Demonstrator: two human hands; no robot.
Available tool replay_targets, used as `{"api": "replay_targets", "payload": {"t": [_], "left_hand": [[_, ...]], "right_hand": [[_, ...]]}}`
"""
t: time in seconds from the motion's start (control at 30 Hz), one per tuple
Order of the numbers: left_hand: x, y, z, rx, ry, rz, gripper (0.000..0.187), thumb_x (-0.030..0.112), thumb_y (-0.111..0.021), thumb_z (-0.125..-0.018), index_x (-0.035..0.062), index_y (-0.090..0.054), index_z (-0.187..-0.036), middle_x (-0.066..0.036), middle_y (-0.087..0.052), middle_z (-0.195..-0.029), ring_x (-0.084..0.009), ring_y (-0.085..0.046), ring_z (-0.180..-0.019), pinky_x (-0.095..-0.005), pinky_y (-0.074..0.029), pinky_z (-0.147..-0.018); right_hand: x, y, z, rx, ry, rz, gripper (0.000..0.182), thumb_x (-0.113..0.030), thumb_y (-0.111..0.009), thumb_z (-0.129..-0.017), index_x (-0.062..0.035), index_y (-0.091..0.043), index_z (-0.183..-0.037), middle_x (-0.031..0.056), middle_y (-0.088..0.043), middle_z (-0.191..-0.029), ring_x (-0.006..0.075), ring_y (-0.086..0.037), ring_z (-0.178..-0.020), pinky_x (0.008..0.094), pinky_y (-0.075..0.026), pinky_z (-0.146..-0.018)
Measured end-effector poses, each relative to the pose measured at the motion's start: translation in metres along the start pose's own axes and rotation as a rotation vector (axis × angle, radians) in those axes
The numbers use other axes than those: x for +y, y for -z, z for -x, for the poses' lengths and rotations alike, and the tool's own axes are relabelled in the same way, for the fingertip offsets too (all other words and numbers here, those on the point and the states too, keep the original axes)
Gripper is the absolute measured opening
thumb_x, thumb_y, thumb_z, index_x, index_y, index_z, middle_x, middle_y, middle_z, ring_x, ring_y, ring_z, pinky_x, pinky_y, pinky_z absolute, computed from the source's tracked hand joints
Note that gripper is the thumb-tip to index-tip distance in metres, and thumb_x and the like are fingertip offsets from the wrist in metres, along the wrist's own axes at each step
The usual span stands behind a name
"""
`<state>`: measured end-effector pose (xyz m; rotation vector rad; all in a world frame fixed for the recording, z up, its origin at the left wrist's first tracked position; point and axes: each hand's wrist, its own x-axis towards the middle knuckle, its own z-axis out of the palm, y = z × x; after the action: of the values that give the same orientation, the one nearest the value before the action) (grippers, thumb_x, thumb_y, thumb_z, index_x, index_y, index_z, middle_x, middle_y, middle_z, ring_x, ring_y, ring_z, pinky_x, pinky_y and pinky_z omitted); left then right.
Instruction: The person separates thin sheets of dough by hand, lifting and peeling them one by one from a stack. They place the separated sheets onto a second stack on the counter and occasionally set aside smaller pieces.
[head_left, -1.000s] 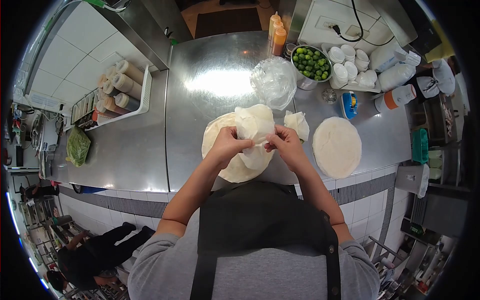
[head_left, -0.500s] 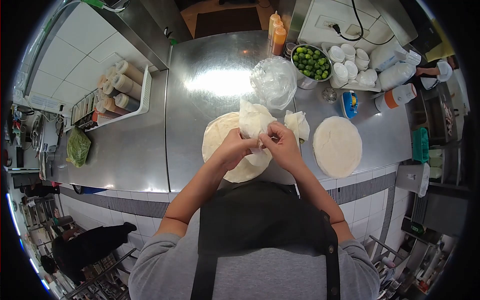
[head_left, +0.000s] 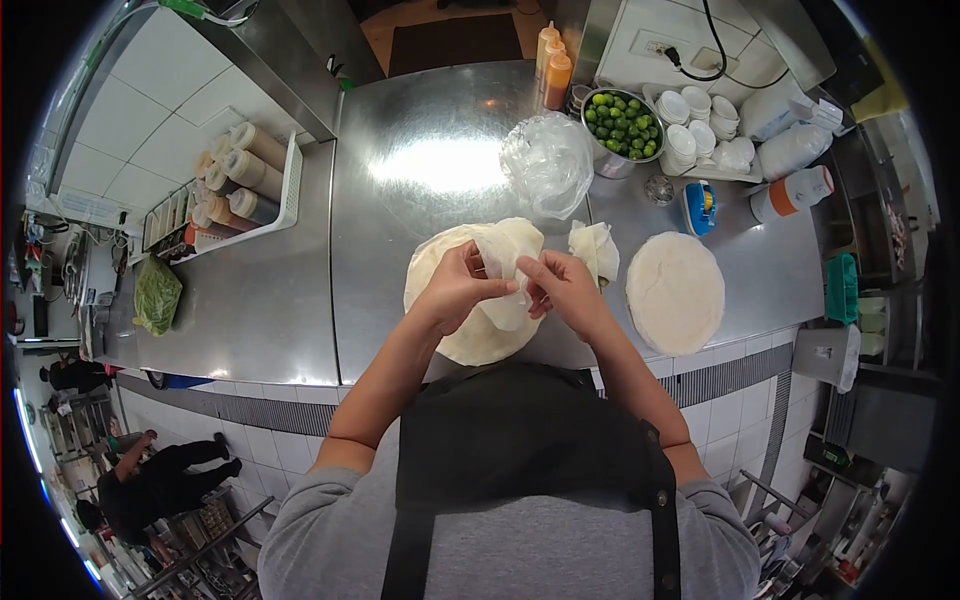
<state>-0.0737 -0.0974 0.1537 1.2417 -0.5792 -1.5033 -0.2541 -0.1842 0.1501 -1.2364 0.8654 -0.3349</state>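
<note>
A stack of thin, round, pale dough wrappers [head_left: 440,255] lies on the steel counter in front of me. Above it I hold up a loose, limp wrapper sheet [head_left: 508,250], folded over and hanging down. My left hand [head_left: 458,290] is closed on its left side, thumb against fingers. On the right side, my right hand [head_left: 565,292] pinches the same sheet, and the two thumbs are close together. Just beyond my right hand sits a crumpled pile of wrapper pieces [head_left: 594,250]. A second round wrapper stack [head_left: 675,293] lies further right.
A clear plastic bag [head_left: 547,165] and a metal pot of green limes [head_left: 622,130] stand behind. Near them are a blue tape dispenser [head_left: 700,208] and sauce bottles [head_left: 556,80]. At left is a white basket of bottles [head_left: 292,190]. A person in black [head_left: 150,490] is at lower left.
The raised wrapper sheet has come down and now drapes lower over the stack. My left hand has shifted slightly left. The person at lower left has changed posture.
</note>
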Motion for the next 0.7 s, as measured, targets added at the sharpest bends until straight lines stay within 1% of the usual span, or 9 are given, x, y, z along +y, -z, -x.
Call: {"api": "replay_targets", "payload": {"t": [0.03, 0.1, 0.33, 0.4, 0.43, 0.5, 0.6, 0.63, 0.7], "left_hand": [[-0.001, 0.0, -0.001, -0.001, 0.0, -0.001, 0.059, -0.005, -0.079, -0.071, -0.0042, -0.055, -0.124, -0.015, -0.065, -0.116, -0.0242, -0.065, -0.108, -0.0385, -0.054, -0.094], [-0.004, 0.0, -0.002, -0.018, -0.022, -0.042, 0.057, -0.009, -0.077, -0.074, -0.0033, -0.055, -0.125, -0.012, -0.065, -0.117, -0.0224, -0.065, -0.107, -0.0377, -0.054, -0.094], [-0.003, 0.002, 0.0, 0.0, 0.046, -0.115, 0.064, -0.008, -0.081, -0.069, -0.0025, -0.054, -0.127, -0.01, -0.065, -0.118, -0.0219, -0.065, -0.108, -0.0371, -0.054, -0.096], [-0.002, 0.008, -0.001, -0.02, 0.061, -0.098, 0.067, -0.008, -0.082, -0.067, -0.0016, -0.054, -0.127, -0.009, -0.065, -0.118, -0.0216, -0.065, -0.108, -0.0376, -0.053, -0.097], [-0.002, 0.01, -0.001, -0.02, 0.061, -0.098, 0.067, -0.008, -0.082, -0.067, -0.0016, -0.054, -0.127, -0.009, -0.065, -0.118, -0.0216, -0.065, -0.108, -0.0376, -0.053, -0.097], [-0.002, 0.012, -0.001, -0.045, 0.012, -0.099, 0.062, -0.006, -0.083, -0.066, -0.0021, -0.055, -0.122, -0.013, -0.066, -0.113, -0.0222, -0.066, -0.104, -0.0366, -0.055, -0.092], [0.01, 0.019, 0.002, -0.07, 0.022, -0.19, 0.065, -0.006, -0.083, -0.066, -0.0002, -0.054, -0.124, -0.012, -0.065, -0.116, -0.0215, -0.065, -0.103, -0.0357, -0.055, -0.09], [0.012, 0.021, 0.003, -0.07, 0.023, -0.19, 0.065, -0.006, -0.083, -0.066, -0.0002, -0.054, -0.124, -0.012, -0.065, -0.116, -0.0215, -0.065, -0.103, -0.0357, -0.055, -0.09], [0.017, 0.02, 0.005, 0.015, 0.041, -0.309, 0.08, -0.004, -0.082, -0.067, 0.0004, -0.047, -0.138, -0.014, -0.062, -0.124, -0.0232, -0.062, -0.113, -0.0402, -0.05, -0.1]], "right_hand": [[-0.001, 0.0, 0.0, 0.001, 0.0, -0.001, 0.044, -0.04, -0.066, -0.094, -0.0009, -0.06, -0.074, 0.0065, -0.062, -0.063, 0.0152, -0.064, -0.053, 0.0288, -0.049, -0.047], [-0.004, -0.001, 0.002, -0.04, -0.028, 0.21, 0.038, -0.035, -0.067, -0.092, 0.001, -0.064, -0.079, 0.0069, -0.062, -0.065, 0.0138, -0.062, -0.054, 0.0282, -0.05, -0.05], [0.007, 0.015, -0.003, -0.035, 0.089, 0.239, 0.027, -0.022, -0.064, -0.086, 0.0053, -0.065, -0.088, 0.008, -0.064, -0.072, 0.0145, -0.064, -0.061, 0.0304, -0.052, -0.059], [0.01, 0.02, -0.005, -0.031, 0.093, 0.282, 0.016, -0.018, -0.062, -0.095, -0.0015, -0.065, -0.093, -0.0001, -0.061, -0.074, 0.006, -0.058, -0.064, 0.0239, -0.047, -0.059], [0.01, 0.019, -0.005, -0.031, 0.093, 0.283, 0.016, -0.018, -0.062, -0.095, -0.0015, -0.065, -0.093, -0.0001, -0.061, -0.074, 0.006, -0.058, -0.064, 0.0239, -0.047, -0.059], [0.007, 0.016, -0.003, -0.036, 0.082, 0.286, 0.017, -0.016, -0.061, -0.095, 0.0001, -0.063, -0.093, 0.002, -0.061, -0.073, 0.0093, -0.061, -0.066, 0.0265, -0.049, -0.061], [-0.003, 0.012, 0.001, 0.027, 0.151, 0.477, 0.019, -0.016, -0.06, -0.096, 0.0025, -0.061, -0.092, 0.0051, -0.061, -0.074, 0.012, -0.063, -0.068, 0.0292, -0.05, -0.061], [-0.004, 0.01, 0.002, 0.027, 0.151, 0.476, 0.019, -0.016, -0.06, -0.096, 0.0025, -0.061, -0.092, 0.0051, -0.061, -0.074, 0.012, -0.063, -0.068, 0.0292, -0.05, -0.061], [-0.009, 0.004, 0.002, 0.042, 0.297, 0.518, 0.022, -0.018, -0.065, -0.091, 0.0041, -0.06, -0.091, 0.0203, -0.063, -0.083, 0.0323, -0.067, -0.074, 0.0403, -0.05, -0.069]]}}
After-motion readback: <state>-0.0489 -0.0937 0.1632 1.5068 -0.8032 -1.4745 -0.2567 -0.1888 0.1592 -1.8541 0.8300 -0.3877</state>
